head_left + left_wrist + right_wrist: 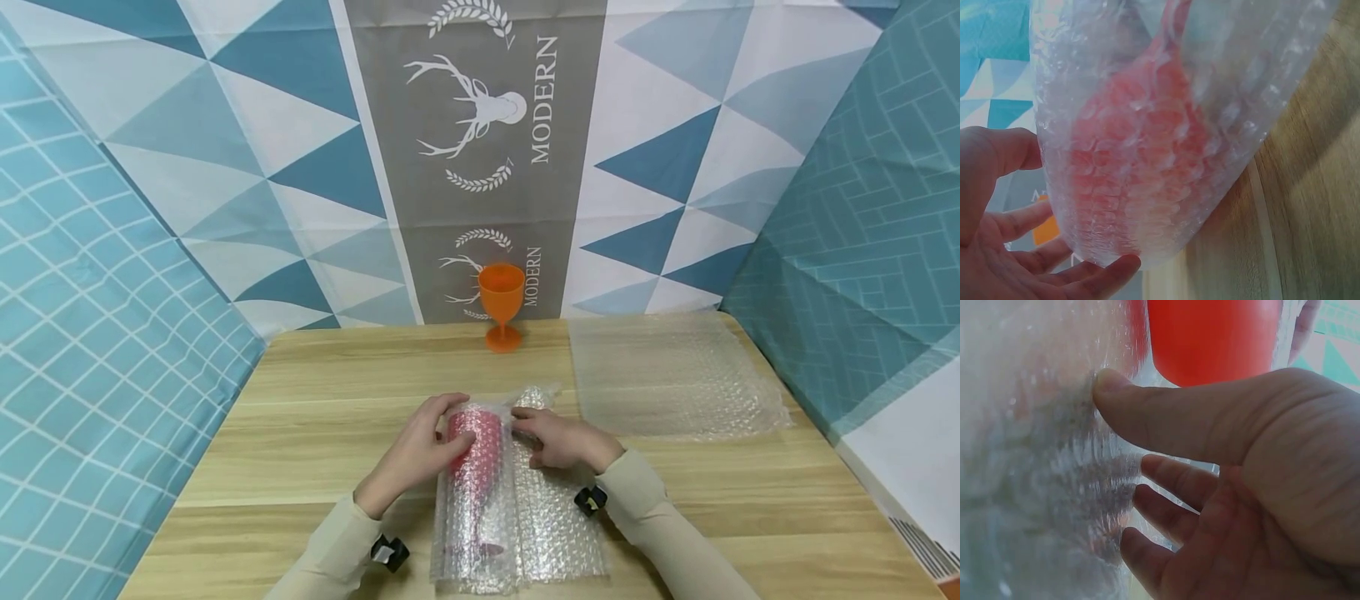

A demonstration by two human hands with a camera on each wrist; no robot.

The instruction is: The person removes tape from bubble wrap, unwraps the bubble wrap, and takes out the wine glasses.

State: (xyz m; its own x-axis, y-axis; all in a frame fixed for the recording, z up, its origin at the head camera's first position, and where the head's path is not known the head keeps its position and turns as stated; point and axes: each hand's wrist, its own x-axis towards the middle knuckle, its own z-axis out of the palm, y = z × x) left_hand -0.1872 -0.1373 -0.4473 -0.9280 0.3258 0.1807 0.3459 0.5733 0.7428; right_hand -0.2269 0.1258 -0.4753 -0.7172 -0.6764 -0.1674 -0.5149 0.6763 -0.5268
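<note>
A pink goblet (476, 454) lies on its side inside clear bubble wrap (558, 533), with its bowl toward the back and its foot toward me. My left hand (416, 454) holds the wrapped bowl from the left, thumb on top and fingers curved along the far side and rim. On the right, my right hand (558, 437) pinches the bubble wrap beside the bowl, where the loose part of the sheet spreads over the table. Up close in the right wrist view, the thumb presses the film and the other fingers are curled against it.
An orange goblet (502, 292) stands upright at the table's back edge, in front of the patterned cloth wall (645, 108). Another sheet of bubble wrap (660, 383) lies flat at the back right of the wooden table (300, 417).
</note>
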